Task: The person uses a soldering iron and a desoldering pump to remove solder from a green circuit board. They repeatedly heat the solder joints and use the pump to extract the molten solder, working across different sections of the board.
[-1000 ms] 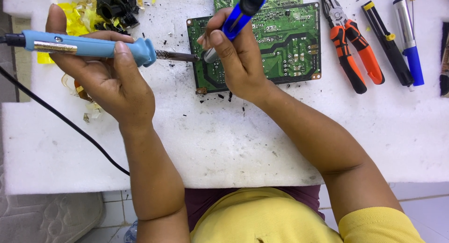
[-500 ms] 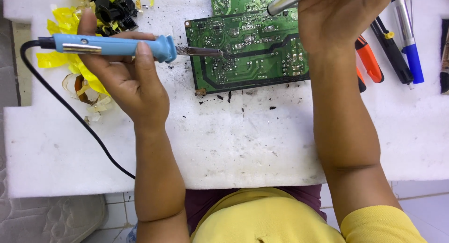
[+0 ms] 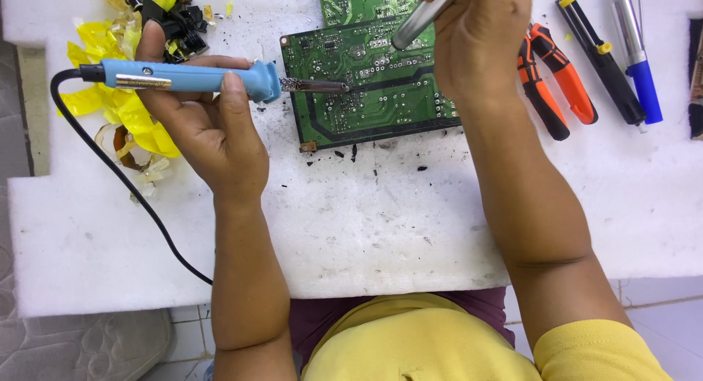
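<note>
Soldering: left hand (image 3: 201,132) grips blue iron (image 3: 190,77), tip on green board (image 3: 366,95); right hand (image 3: 480,37) holds what seems a desoldering pump (image 3: 421,22), needing steady placement next

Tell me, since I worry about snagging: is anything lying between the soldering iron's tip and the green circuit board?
Nothing visible does. The soldering iron, held in the left hand, has its tip already over the green circuit board. The right hand holds a metal tool farther along.

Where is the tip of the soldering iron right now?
In the head view, the soldering iron is in the left hand, left of centre, its tip over the left part of the green circuit board.
</note>
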